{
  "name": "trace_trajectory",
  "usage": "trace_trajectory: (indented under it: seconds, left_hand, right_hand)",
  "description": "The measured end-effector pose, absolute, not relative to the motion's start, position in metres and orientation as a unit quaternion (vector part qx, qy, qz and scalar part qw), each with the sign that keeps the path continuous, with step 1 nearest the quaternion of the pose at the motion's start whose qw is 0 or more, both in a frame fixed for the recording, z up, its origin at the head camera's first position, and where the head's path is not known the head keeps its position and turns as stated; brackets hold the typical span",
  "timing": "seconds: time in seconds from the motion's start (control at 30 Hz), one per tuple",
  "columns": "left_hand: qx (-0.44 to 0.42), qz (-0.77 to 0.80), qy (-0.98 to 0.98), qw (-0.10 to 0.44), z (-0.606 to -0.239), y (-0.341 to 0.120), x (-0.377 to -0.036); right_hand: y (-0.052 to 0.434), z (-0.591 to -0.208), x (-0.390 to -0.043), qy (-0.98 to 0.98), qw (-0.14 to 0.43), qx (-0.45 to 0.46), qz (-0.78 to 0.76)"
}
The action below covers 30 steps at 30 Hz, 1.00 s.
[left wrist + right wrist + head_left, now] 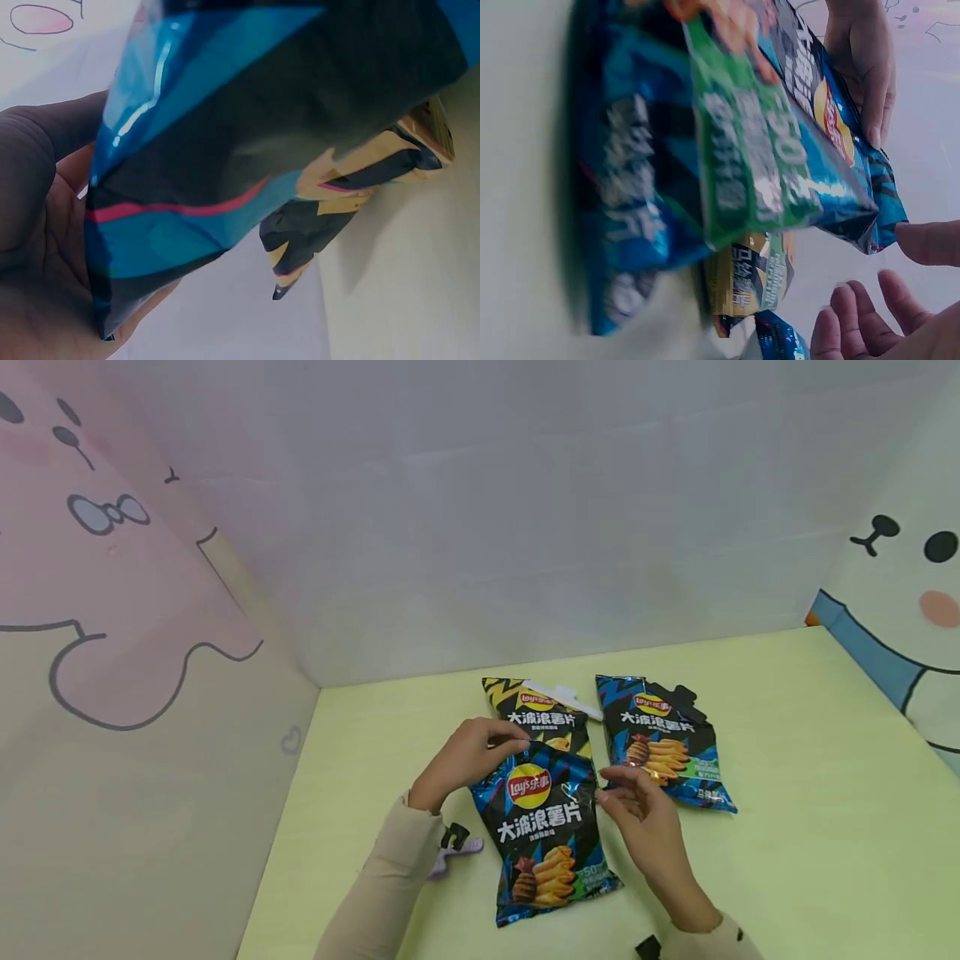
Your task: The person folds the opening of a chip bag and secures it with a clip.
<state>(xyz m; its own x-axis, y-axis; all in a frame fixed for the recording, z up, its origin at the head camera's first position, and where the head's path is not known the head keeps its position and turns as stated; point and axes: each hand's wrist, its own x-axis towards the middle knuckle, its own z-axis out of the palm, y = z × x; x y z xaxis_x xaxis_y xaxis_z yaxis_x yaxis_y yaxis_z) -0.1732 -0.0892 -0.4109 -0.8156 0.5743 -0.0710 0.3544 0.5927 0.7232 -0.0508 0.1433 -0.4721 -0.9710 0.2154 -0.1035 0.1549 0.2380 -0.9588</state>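
A blue and black Lay's chip bag is in front of the person, its top edge raised and its bottom near the table. My left hand grips the top left part of this bag; the right wrist view also shows the left fingers on it. At the top right corner is my right hand. In the right wrist view its thumb touches or nearly touches the corner, while the other fingers are spread apart from it. A lilac clip lies beside the left forearm.
Behind the front bag lies a yellow and black chip bag with a white clip at its top. To its right, another blue and black chip bag bears a black clip. A pale wall rises behind the yellow table.
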Motion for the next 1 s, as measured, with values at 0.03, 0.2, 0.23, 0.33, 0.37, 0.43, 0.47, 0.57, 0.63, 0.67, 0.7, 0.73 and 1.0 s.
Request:
trace_trajectory:
  seconds: [0.03, 0.2, 0.23, 0.33, 0.37, 0.43, 0.47, 0.57, 0.63, 0.67, 0.7, 0.73, 1.0]
  left_hand:
    - [0.264, 0.368, 0.879, 0.151, -0.41, -0.088, -0.173]
    - [0.271, 0.373, 0.874, 0.153, -0.409, -0.086, -0.172]
    - [0.274, 0.373, 0.873, 0.153, -0.409, -0.086, -0.172]
    - [0.281, 0.375, 0.87, 0.152, -0.408, -0.087, -0.171]
    - [0.283, 0.377, 0.869, 0.153, -0.408, -0.088, -0.171]
    - [0.289, 0.382, 0.864, 0.154, -0.407, -0.089, -0.171]
    - [0.292, 0.385, 0.862, 0.155, -0.407, -0.09, -0.171]
    - [0.301, 0.39, 0.856, 0.155, -0.406, -0.091, -0.171]
    - [0.304, 0.391, 0.855, 0.155, -0.406, -0.091, -0.171]
    - [0.306, 0.391, 0.854, 0.154, -0.405, -0.09, -0.171]
    - [0.308, 0.389, 0.854, 0.153, -0.404, -0.09, -0.171]
    - [0.311, 0.388, 0.854, 0.152, -0.404, -0.09, -0.171]
    - [0.314, 0.367, 0.863, 0.151, -0.406, -0.092, -0.168]
  right_hand:
    - [0.145, -0.471, -0.054, -0.796, 0.027, -0.107, 0.596]
    - [0.146, -0.472, -0.068, -0.797, 0.007, -0.088, 0.597]
    - [0.146, -0.472, -0.069, -0.793, 0.008, -0.091, 0.602]
    - [0.144, -0.473, -0.072, -0.782, 0.018, -0.094, 0.616]
    - [0.144, -0.473, -0.072, -0.781, 0.024, -0.092, 0.618]
    - [0.144, -0.474, -0.073, -0.78, 0.038, -0.083, 0.619]
    - [0.144, -0.475, -0.073, -0.778, 0.044, -0.078, 0.621]
    - [0.146, -0.476, -0.072, -0.77, 0.06, -0.066, 0.632]
    - [0.147, -0.477, -0.071, -0.758, 0.067, -0.062, 0.646]
    - [0.148, -0.477, -0.071, -0.752, 0.07, -0.059, 0.653]
    - [0.148, -0.477, -0.071, -0.745, 0.072, -0.055, 0.661]
    - [0.148, -0.478, -0.071, -0.74, 0.074, -0.052, 0.666]
    - [0.146, -0.474, -0.068, -0.751, 0.043, -0.077, 0.654]
